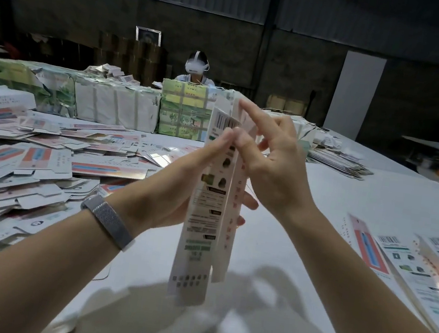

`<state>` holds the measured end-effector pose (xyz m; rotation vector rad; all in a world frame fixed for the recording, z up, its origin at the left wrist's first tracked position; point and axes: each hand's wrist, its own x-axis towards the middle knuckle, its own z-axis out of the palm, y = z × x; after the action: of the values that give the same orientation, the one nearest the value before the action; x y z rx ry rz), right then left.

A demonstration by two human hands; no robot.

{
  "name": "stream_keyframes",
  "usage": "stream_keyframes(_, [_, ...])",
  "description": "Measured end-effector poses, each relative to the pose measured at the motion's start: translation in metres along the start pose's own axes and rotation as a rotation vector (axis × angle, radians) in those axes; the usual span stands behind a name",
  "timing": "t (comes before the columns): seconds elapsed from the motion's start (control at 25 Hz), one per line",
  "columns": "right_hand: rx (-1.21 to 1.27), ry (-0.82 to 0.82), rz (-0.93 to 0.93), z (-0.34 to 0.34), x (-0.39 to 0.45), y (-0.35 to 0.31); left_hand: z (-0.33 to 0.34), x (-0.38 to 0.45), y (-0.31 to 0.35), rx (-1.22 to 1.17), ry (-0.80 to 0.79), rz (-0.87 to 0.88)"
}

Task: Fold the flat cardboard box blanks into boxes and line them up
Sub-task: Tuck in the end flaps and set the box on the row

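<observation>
I hold one long white printed box blank (199,236) upright above the white table (334,198), partly opened into a tube. My left hand (183,178) grips its middle, thumb on the near face and fingers wrapped behind. My right hand (266,158) works at the top end near the barcode, thumb against the card and index finger stretched out over the upper flap. A big loose pile of flat blanks (25,166) covers the table on the left. Folded boxes (423,263) lie side by side at the right edge.
Wrapped bundles of stock (104,101) form a wall across the far side of the table. Behind them sits another person (196,68) wearing a white headset. A fanned stack of blanks (336,159) lies at the far right.
</observation>
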<state>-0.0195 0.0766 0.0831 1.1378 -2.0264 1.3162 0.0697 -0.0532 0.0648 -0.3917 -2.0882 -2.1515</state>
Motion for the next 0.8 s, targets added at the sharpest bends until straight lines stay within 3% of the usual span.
stream_keyframes(0.32, [0.085, 0.07, -0.03, 0.012, -0.005, 0.001, -0.012, 0.001, -0.004, 0.026, 0.026, 0.036])
stream_keyframes(0.44, [0.153, -0.024, 0.06, 0.009, -0.002, -0.001, -0.016, 0.003, -0.006, 0.046, -0.005, 0.025])
stream_keyframes(0.8, [-0.027, -0.378, 0.009, -0.019, 0.02, 0.002, -0.021, 0.003, -0.01, 0.094, -0.07, -0.008])
